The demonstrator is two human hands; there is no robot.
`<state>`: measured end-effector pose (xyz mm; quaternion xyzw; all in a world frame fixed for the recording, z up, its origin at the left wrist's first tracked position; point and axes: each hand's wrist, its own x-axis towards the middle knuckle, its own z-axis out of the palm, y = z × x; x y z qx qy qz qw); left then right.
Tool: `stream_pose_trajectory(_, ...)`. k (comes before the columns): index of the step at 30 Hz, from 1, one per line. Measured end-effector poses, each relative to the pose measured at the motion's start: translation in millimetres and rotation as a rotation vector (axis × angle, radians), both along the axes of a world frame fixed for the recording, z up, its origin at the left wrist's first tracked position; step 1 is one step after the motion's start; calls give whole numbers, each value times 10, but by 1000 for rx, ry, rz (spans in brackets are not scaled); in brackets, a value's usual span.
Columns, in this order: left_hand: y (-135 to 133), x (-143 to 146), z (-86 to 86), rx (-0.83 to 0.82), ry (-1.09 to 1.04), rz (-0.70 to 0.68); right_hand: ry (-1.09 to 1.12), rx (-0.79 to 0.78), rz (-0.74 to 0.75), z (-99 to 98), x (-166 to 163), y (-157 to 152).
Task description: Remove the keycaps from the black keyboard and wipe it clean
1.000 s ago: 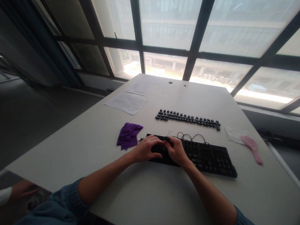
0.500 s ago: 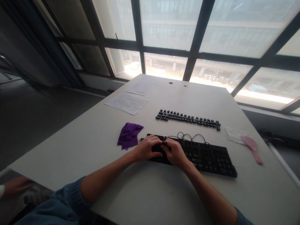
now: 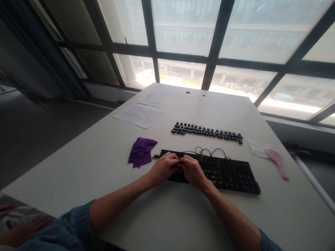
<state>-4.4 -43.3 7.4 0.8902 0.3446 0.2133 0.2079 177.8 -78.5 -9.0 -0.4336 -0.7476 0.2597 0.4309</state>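
A black keyboard (image 3: 230,174) lies on the white table in front of me. Over its left part my left hand (image 3: 167,165) and my right hand (image 3: 192,169) meet with fingertips pinched together. Between them is a small black piece (image 3: 180,161) with a shiny spot; its exact kind is too small to tell, and the keys beneath are hidden by my hands. Beyond the keyboard, several loose black keycaps (image 3: 206,132) stand in rows. A thin black cable (image 3: 201,150) loops behind the keyboard, and a USB plug (image 3: 155,156) sticks out at its left end.
A crumpled purple cloth (image 3: 142,151) lies left of the keyboard. Printed paper sheets (image 3: 138,115) are at the far left. On the right, a pink hairbrush (image 3: 277,162) overlaps a white wipe (image 3: 258,148). Another person's hands (image 3: 28,228) show at the lower left.
My view has shifted slightly, so the table things sit a little further left. My fingertips have drawn closer together over the keyboard. The other person's hands at lower left have moved.
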Motion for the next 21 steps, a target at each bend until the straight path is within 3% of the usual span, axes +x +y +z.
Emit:
stream_pose_trajectory(11,-103,51,-68,147,99,-22,132,49,-9,-8,3,25)
stream_pose_trajectory(21,-76,2,-7,-42,-119,-10,172,44,-119,77,12,28)
